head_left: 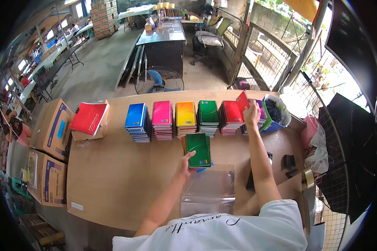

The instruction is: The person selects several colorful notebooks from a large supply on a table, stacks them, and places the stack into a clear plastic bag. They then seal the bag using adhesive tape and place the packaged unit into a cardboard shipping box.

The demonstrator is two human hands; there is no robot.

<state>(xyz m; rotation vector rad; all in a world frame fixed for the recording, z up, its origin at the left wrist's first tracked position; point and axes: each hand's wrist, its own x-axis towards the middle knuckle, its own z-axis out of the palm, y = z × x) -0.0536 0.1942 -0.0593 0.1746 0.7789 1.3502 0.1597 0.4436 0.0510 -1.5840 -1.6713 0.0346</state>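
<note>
My left hand (pixel 185 164) is closed on a small bundle of spiral notebooks, with a green notebook (pixel 199 149) on top and edges of other colours showing beneath. At the right end of the row, my right hand (pixel 251 113) grips a red notebook (pixel 242 99), tilted up above the red notebook stack (pixel 231 119). Left of that stand stacks of green (pixel 208 115), yellow (pixel 185 117), pink (pixel 162 115) and blue notebooks (pixel 137 119). A purple notebook stack (pixel 262 113) is partly hidden behind my right hand and forearm.
Clear plastic bags (pixel 208 190) lie near my body. A bin of dark stringy material (pixel 275 113), a tape roll (pixel 308 178) and small black objects (pixel 288 161) sit at right. A red book (pixel 89 118) rests on a carton at left, beside cardboard boxes (pixel 50 134). A fan (pixel 159 79) stands beyond the table.
</note>
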